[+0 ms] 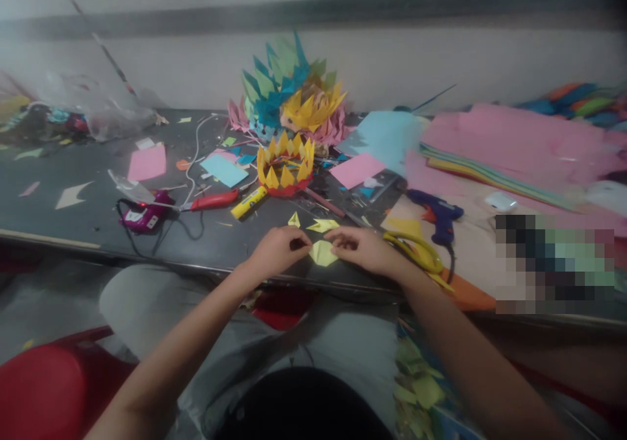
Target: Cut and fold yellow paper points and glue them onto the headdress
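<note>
Near the table's front edge, a piece of yellow paper (323, 254) with fold lines lies between my two hands. My left hand (281, 249) pinches its left corner between thumb and fingers. On the other side, my right hand (360, 247) has its curled fingers on the paper's right edge. Just beyond the hands sit a small folded yellow paper piece (294, 219) and another folded yellow piece (323, 225). Farther back stands a ring of yellow folded paper points on a red base (285, 166).
Yellow-handled scissors (416, 252) and a blue glue gun (438, 213) lie to the right. A yellow glue stick (249, 203), a red-handled tool (214, 200) and a purple power strip (147, 213) are on the left. Pink sheets (519, 143) and a colourful paper model (294, 94) stand behind.
</note>
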Tool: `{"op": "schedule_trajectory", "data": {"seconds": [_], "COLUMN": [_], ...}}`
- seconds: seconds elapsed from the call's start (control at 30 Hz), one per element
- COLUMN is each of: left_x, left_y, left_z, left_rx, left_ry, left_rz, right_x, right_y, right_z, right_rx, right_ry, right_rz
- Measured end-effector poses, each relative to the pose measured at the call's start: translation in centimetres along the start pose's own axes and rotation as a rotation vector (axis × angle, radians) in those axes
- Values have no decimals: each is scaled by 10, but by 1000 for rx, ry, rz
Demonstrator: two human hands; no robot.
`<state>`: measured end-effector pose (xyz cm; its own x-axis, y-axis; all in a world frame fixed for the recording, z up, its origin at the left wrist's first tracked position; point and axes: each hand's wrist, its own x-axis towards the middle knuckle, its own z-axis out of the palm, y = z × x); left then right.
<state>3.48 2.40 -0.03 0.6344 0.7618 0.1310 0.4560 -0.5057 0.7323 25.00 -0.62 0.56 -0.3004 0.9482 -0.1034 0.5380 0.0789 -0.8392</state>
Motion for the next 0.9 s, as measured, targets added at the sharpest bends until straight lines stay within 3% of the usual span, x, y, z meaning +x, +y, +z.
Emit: {"op": "schedule_trajectory", "data": {"seconds": [0.2,0.43,0.67,0.9], "left_x": [3,4,1,3], "left_y": [-2,-4,-6,-13], "left_z": [1,4,5,-2], "left_rx": [109,221,329,244], "left_ry": [-13,-10,-13,-83], "left_rz": [-6,124,193,315], "right_x": [1,6,9,8], "right_y": [-1,1,7,9], "right_z": [-1,4,9,4], "right_rx": [-127,-191,-413,-625], "right_ry": [-34,28,29,30], "right_rz": [-52,-143,-502,-703]}}
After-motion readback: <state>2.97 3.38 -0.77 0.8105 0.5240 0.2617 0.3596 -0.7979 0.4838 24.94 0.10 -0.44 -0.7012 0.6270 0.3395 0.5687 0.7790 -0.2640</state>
